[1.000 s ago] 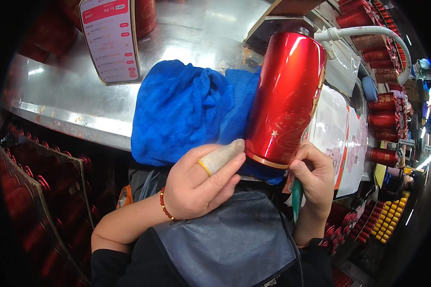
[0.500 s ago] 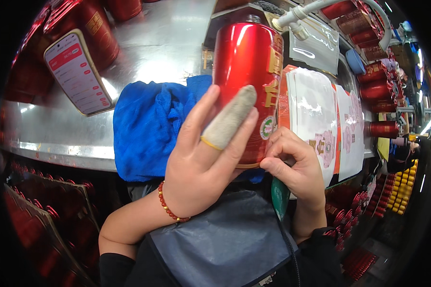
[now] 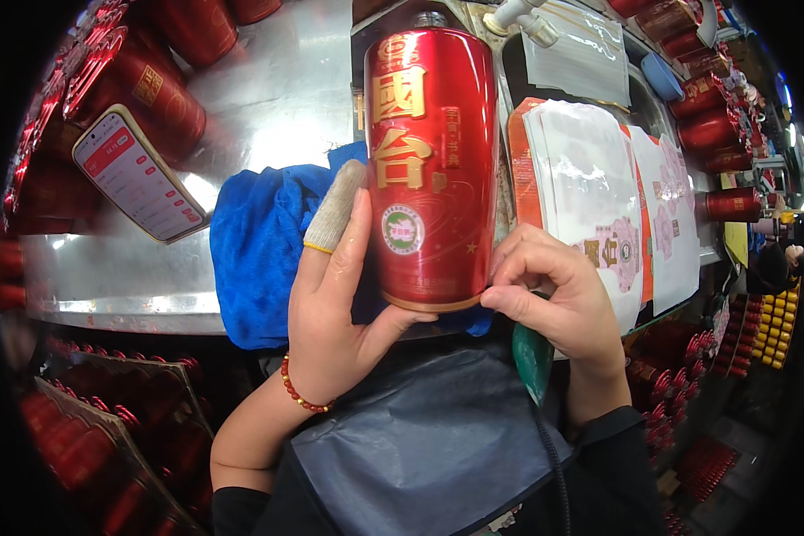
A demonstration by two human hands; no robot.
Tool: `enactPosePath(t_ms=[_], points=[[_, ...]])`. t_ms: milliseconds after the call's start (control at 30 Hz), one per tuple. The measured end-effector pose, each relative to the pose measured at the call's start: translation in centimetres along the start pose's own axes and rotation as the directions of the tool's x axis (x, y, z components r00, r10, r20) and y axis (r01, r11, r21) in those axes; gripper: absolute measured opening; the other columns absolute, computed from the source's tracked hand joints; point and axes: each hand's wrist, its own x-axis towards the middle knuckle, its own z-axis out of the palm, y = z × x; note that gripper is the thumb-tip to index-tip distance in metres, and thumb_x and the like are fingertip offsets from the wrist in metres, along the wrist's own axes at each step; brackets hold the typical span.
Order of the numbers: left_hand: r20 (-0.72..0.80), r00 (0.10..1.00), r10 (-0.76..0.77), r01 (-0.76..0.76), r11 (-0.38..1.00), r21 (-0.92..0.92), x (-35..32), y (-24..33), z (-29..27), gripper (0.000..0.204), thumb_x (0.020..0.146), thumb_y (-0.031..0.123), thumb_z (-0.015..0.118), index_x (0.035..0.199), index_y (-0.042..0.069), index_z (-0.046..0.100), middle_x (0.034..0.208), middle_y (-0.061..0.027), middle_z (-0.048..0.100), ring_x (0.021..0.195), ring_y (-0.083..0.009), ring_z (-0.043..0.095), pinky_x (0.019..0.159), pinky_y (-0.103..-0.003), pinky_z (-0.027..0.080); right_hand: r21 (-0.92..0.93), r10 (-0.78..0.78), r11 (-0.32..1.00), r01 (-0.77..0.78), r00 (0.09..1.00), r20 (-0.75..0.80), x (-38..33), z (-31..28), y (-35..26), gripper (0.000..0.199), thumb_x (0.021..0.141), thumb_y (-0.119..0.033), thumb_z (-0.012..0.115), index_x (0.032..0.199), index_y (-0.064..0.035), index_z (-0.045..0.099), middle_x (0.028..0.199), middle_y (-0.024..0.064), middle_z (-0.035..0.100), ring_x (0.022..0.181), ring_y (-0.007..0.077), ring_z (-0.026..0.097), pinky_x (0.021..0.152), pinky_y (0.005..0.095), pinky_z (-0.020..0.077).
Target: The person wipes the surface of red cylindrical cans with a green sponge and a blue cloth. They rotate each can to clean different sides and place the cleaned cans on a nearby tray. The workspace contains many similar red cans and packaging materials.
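Head view: left hand point(image 3: 335, 313) cups the upright red bottle point(image 3: 431, 170) to steady it while right hand point(image 3: 554, 304) pinches its lower edge, blue cloth point(image 3: 259, 241) cushioning the bench point(image 3: 268, 116)

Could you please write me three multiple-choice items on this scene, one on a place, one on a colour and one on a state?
1. Where does the phone lie?
A. on the steel table left of the blue cloth
B. on the stack of label sheets
C. in the person's lap

2. What colour is the cloth under the red bottle?
A. white
B. blue
C. green

3. How does the left hand hold the bottle?
A. apart from it
B. gripping its cap
C. cupping its lower side

Answers: 1 A, the phone rests on the steel table beside the cloth. 2 B, the cloth is plainly blue. 3 C, the thumb is under the base and the fingers, one in a cloth cot, lie along the side.
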Motion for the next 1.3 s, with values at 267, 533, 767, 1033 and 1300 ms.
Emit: enactPosePath(t_ms=[267, 533, 767, 1033, 1300], points=[[-0.027, 0.97, 0.243, -0.233, 0.951, 0.204, -2.9, 0.8, -1.2, 0.057, 0.08, 0.028, 0.088, 0.124, -0.003, 0.069, 0.125, -0.0214, 0.07, 0.115, -0.0363, 0.065, 0.098, -0.043, 0.053, 0.037, 0.011, 0.999, -0.011, 1.0, 0.0, 0.3, 0.1, 0.3, 0.017, 0.09, -0.012, 0.082, 0.082, -0.0036, 0.069, 0.085, 0.0006, 0.058, 0.071, 0.0076, 0.048, 0.063, 0.0241, 0.0376], [0.039, 0.809, 0.586, -0.561, 0.75, 0.352, -1.6, 1.5, 0.6, 0.032, 0.078, 0.015, 0.081, 0.11, 0.017, 0.081, 0.122, -0.0031, 0.071, 0.118, -0.0245, 0.056, 0.091, -0.035, 0.056, 0.049, 0.007, 0.999, -0.007, 1.0, 0.01, 0.4, 0.1, 0.4, 0.019, 0.09, -0.014, 0.082, 0.081, -0.0041, 0.069, 0.083, 0.0, 0.056, 0.071, 0.0078, 0.048, 0.064, 0.0248, 0.0379], [-0.055, 0.939, 0.338, -0.287, 0.863, 0.416, 1.3, 2.3, 1.1, 0.061, 0.072, 0.022, 0.089, 0.129, 0.006, 0.072, 0.14, -0.0108, 0.063, 0.127, -0.0294, 0.052, 0.103, -0.038, 0.048, 0.029, -0.027, 0.999, 0.028, 0.999, -0.034, -0.1, -0.2, 0.0, 0.019, 0.089, -0.013, 0.082, 0.081, -0.0037, 0.068, 0.084, 0.0002, 0.057, 0.073, 0.0081, 0.049, 0.064, 0.0248, 0.0389], [-0.061, 0.976, 0.209, -0.175, 0.92, 0.35, 1.3, 1.8, 0.2, 0.08, 0.07, 0.014, 0.09, 0.142, -0.003, 0.06, 0.149, -0.0188, 0.054, 0.135, -0.0357, 0.052, 0.111, -0.042, 0.046, 0.035, 0.016, 0.999, -0.014, 0.999, -0.052, -0.3, -0.6, 0.1, 0.015, 0.088, -0.008, 0.081, 0.082, -0.0017, 0.068, 0.089, 0.0023, 0.06, 0.074, 0.0078, 0.051, 0.066, 0.0233, 0.0396], [-0.008, 1.0, 0.028, -0.027, 0.99, 0.139, 0.0, 0.4, -0.2, 0.089, 0.081, 0.018, 0.088, 0.153, -0.008, 0.042, 0.157, -0.027, 0.043, 0.145, -0.0396, 0.044, 0.116, -0.045, 0.041, 0.027, 0.0, 1.0, 0.002, 0.998, -0.06, -0.1, -0.3, 0.5, 0.017, 0.09, -0.012, 0.081, 0.082, -0.0028, 0.068, 0.086, 0.0004, 0.058, 0.07, 0.0066, 0.048, 0.062, 0.0237, 0.0376]])
